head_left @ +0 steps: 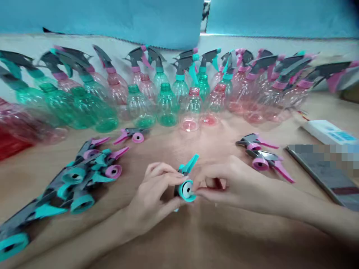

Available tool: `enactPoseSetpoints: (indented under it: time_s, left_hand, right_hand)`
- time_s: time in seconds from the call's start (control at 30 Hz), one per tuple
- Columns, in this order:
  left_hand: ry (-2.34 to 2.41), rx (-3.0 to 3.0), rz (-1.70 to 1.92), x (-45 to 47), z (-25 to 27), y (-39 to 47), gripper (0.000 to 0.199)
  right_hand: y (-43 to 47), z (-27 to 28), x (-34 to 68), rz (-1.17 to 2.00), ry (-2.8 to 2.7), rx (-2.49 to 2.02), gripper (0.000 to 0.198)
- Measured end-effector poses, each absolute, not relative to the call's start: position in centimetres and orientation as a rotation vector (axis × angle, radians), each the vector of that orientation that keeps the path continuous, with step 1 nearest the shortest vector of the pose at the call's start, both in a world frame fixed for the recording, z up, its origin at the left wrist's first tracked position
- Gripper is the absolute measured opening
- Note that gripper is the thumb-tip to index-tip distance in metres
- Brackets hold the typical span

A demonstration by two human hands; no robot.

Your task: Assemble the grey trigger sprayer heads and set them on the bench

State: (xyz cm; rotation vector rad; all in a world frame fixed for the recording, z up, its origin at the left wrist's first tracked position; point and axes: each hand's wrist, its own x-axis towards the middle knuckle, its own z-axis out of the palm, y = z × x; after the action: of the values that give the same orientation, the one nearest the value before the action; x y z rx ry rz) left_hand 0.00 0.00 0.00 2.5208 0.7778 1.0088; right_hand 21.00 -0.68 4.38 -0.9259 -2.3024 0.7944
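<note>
My left hand [157, 190] is closed around a teal and grey trigger spray head [191, 164], its threaded collar turned toward me. Inside that collar sits a white washer [187, 189] with a dark centre hole. The thumb and forefinger of my right hand [221, 179] are pinched together at the washer's right edge; the other fingers curl in. To the left lies a heap of loose spray heads [75, 175] in teal, pink and grey. A pink and grey spray head [137, 137] rests beyond my left hand, and two more pink spray heads [260, 163] lie beyond my right.
Open-necked green bottles [168, 108] and pink bottles [190, 112] stand across the back, with several bottles wearing spray heads [181, 80] behind them. At right are a dark flat device [316, 172] and a white box [328, 130]. A red object [14, 144] sits far left.
</note>
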Motion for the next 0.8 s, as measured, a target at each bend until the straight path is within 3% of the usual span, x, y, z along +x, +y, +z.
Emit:
enactPoseSetpoints:
  time_s: [0.27,0.5,0.8]
  left_hand:
    - [0.762,2.513,1.020,-0.2,0.0,-0.2,0.024]
    - [0.765,2.555,1.030,-0.3,-0.1,-0.1,0.024]
    - [0.767,2.527,1.056,-0.1,-0.1,-0.1,0.025]
  right_hand:
    - [-1.8,4.5,20.9,0.516,-2.360,-0.910,0.014]
    - [-2.1,5.2,20.6,0.410,-2.453,-0.911,0.008]
    - [-2.0,4.9,20.9,0.524,-2.414,-0.946,0.009]
